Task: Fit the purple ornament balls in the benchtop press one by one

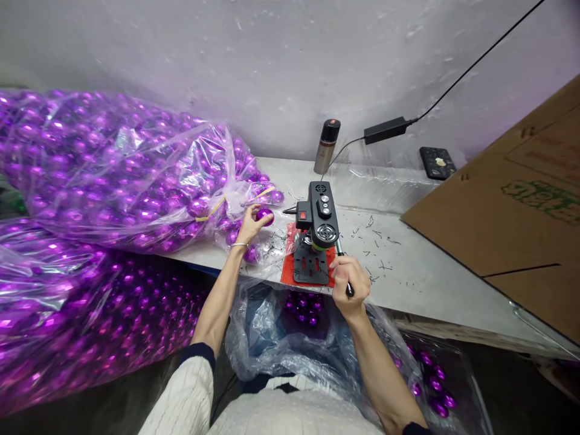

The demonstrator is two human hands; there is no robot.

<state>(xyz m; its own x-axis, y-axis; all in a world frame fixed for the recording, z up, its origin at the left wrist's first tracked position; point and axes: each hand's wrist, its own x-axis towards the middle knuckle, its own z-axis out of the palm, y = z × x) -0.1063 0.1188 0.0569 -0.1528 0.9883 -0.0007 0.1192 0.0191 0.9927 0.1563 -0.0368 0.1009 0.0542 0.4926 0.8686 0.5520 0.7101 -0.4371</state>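
Note:
My left hand [252,225] is closed round a shiny purple ball [265,215], at the mouth of a big clear plastic bag [113,169] full of purple balls. My right hand [348,283] grips the black lever handle [341,257] of a small black bench press machine [318,232]. The machine stands on a red mat [288,275] at the front edge of the grey table [421,272]. An open plastic bag [290,338] with several purple balls lies below the table edge, above my lap.
A second bag of purple balls [81,320] lies lower left. A metal flask [327,146], a black power adapter [386,130] with cable and a black phone [437,162] stand at the back. A large cardboard sheet [512,211] leans at right. Small metal bits [378,241] litter the tabletop.

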